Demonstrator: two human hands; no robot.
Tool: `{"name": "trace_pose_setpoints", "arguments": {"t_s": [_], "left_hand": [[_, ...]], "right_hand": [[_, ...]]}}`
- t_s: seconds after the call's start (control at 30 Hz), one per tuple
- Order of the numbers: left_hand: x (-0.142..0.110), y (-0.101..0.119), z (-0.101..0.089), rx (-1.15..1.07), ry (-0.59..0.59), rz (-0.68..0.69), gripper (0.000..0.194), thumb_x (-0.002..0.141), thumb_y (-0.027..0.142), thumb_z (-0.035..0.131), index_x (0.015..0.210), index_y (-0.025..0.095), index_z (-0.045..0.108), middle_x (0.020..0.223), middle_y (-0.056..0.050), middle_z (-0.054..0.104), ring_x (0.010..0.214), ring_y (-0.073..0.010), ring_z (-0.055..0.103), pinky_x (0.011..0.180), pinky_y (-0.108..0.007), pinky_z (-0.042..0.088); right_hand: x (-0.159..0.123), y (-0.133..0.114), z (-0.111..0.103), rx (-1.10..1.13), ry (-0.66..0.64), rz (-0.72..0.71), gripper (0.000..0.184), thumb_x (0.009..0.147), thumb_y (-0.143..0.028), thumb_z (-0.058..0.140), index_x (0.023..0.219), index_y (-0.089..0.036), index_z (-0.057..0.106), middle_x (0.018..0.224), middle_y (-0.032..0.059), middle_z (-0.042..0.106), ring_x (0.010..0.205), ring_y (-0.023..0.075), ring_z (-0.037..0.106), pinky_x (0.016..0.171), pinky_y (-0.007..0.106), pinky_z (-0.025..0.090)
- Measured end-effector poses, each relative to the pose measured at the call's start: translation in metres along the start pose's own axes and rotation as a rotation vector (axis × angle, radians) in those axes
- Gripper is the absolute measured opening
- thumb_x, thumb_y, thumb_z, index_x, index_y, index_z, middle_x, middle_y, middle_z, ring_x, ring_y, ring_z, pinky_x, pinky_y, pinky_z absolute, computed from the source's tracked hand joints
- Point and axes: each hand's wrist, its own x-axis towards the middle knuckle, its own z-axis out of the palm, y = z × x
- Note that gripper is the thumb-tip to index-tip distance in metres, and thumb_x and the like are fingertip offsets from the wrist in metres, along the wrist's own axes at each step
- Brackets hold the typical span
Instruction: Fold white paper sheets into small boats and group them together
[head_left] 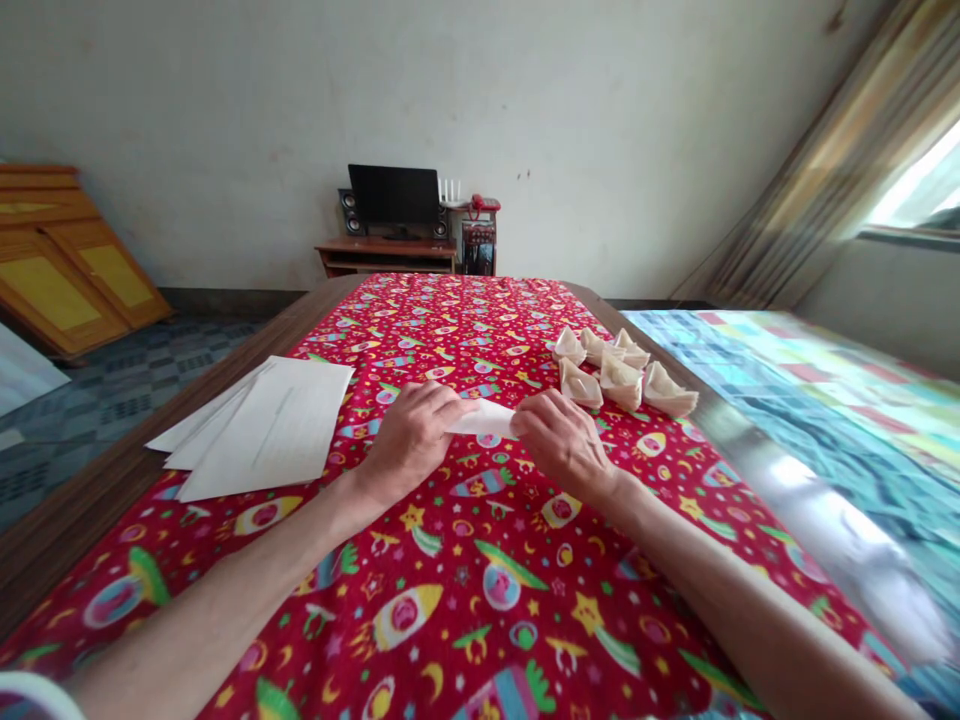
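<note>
A narrow folded strip of white paper (484, 419) stretches between my two hands, just over the red patterned cloth. My left hand (416, 430) is closed on its left end, and my right hand (564, 440) grips the right end. The fingers hide both ends of the paper. To the left lies a fanned stack of white paper sheets (274, 425). Beyond my right hand sit several stacks of folded paper boats (621, 383), grouped in two rows.
The red cloth (480, 570) with rockets and stars covers a long dark table (82, 520). A bed (810, 430) with a blue patterned cover stands to the right. Against the far wall is a desk (390, 249) with a monitor (395, 196). An orange cabinet (71, 260) stands at the left.
</note>
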Motion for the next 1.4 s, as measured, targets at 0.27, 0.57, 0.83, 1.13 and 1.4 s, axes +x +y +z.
{"name": "trace_pose_setpoints", "arguments": {"t_s": [0.27,0.57,0.83,1.13,1.4], "left_hand": [[-0.024,0.002,0.004,-0.025,-0.216,0.024,0.020,0.084,0.009,0.048,0.089,0.020,0.065,0.088,-0.003,0.066,0.086,-0.0192,0.058,0.083,-0.037,0.039],[-0.032,-0.003,0.012,-0.298,-0.161,-0.208,0.010,0.084,0.020,0.060,0.076,0.019,0.066,0.086,-0.003,0.068,0.081,-0.0171,0.061,0.077,-0.029,0.045],[-0.033,-0.015,0.020,-0.348,-0.131,-0.323,0.029,0.088,0.032,0.051,0.068,0.016,0.065,0.076,-0.002,0.058,0.066,-0.0119,0.055,0.062,-0.024,0.043],[-0.029,-0.013,0.022,-0.143,-0.146,-0.293,0.028,0.091,0.029,0.046,0.067,0.016,0.055,0.076,-0.004,0.054,0.069,-0.0154,0.056,0.066,-0.028,0.045],[-0.030,-0.018,0.028,-0.143,-0.176,-0.315,0.021,0.086,0.027,0.055,0.067,0.017,0.053,0.076,-0.002,0.052,0.068,-0.0149,0.056,0.063,-0.027,0.045]], "right_hand": [[-0.009,-0.002,0.011,-0.020,-0.226,-0.125,0.022,0.093,-0.016,0.040,0.080,-0.017,0.056,0.081,0.0059,0.056,0.076,0.0176,0.045,0.068,0.030,0.039],[-0.018,0.004,0.005,0.276,-0.197,0.044,0.023,0.093,-0.023,0.045,0.082,-0.018,0.064,0.088,0.0066,0.063,0.079,0.0145,0.057,0.067,0.024,0.044],[-0.014,0.009,0.013,0.271,-0.193,0.350,0.029,0.090,-0.034,0.049,0.069,-0.019,0.061,0.070,0.0012,0.062,0.062,0.0120,0.056,0.057,0.023,0.038],[-0.007,-0.001,0.011,0.001,-0.296,0.389,0.027,0.092,-0.034,0.046,0.075,-0.020,0.060,0.079,0.0049,0.066,0.074,0.0156,0.061,0.060,0.024,0.035],[-0.001,0.003,0.009,-0.012,-0.367,0.407,0.028,0.090,-0.038,0.049,0.071,-0.022,0.060,0.074,0.0017,0.066,0.067,0.0150,0.059,0.055,0.025,0.029]]}}
